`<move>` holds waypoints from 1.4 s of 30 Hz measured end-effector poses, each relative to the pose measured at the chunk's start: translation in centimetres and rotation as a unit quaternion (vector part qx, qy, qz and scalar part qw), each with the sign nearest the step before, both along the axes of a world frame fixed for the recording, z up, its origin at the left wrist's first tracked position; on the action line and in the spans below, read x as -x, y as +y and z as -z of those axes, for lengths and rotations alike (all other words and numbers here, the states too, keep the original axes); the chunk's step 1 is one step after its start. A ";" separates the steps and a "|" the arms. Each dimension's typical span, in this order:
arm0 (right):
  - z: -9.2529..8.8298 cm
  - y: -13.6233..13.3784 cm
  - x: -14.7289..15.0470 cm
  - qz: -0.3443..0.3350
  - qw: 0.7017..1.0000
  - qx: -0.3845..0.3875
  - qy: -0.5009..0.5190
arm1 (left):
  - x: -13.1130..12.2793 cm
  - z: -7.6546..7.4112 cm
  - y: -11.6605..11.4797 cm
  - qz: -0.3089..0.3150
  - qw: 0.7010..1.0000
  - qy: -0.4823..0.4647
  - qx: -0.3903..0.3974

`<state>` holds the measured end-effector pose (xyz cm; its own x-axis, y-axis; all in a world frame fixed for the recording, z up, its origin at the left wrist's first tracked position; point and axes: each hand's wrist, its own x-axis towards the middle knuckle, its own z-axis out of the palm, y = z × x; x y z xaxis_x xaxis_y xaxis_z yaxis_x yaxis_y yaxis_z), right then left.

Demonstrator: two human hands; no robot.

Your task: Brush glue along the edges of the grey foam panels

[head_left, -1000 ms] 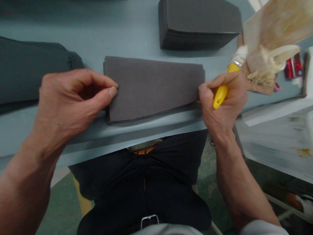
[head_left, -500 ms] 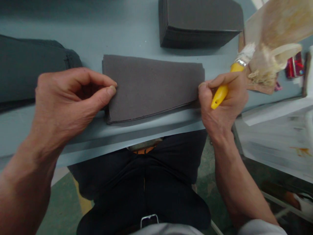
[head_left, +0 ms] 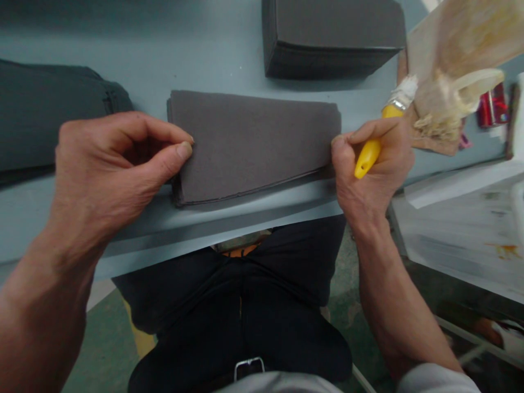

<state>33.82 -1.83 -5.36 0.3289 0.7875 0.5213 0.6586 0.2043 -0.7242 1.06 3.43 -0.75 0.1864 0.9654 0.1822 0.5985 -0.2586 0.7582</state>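
Note:
A dark grey, tapered flat piece (head_left: 257, 144) lies in front of me, with the edges of further layers showing beneath it at the left end. My left hand (head_left: 118, 158) pinches its left edge between thumb and forefinger. At the opposite end, the thumb and forefinger of my right hand (head_left: 370, 164) pinch the right edge. That same hand also keeps a paintbrush (head_left: 368, 158) tucked in its fingers. The brush has a yellow handle and white-coated bristles, which point up and away from me.
A thick stack of similar grey pieces (head_left: 338, 33) stands at the back. Dark folded material (head_left: 53, 114) lies at the left. On the right are a cloudy plastic container (head_left: 470, 49), a red package (head_left: 492, 106) and a white surface (head_left: 462, 218). The table edge (head_left: 229, 232) runs close to my body.
Both hands keep their pinch on the grey piece. The brush has tilted slightly, and the piece has shifted a touch left in view, baring a little more of the layers below.

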 end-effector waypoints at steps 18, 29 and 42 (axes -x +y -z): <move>-0.6 0.0 0.1 -0.001 1.000 0.015 -0.013 | -0.2 -0.2 -0.2 -0.003 1.000 0.004 0.005; -0.7 -0.1 0.8 0.026 1.000 -0.006 -0.013 | 0.0 -0.5 0.0 0.028 0.999 -0.034 0.029; -0.7 -0.1 0.6 0.032 0.999 0.000 -0.044 | -0.1 -0.6 -0.3 0.034 0.999 -0.029 0.023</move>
<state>33.20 -1.90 -4.68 0.3310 0.7662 0.5508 0.7313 0.1606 -0.6628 1.20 3.14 -0.11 0.2423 0.9585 0.1500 0.5361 -0.2611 0.8027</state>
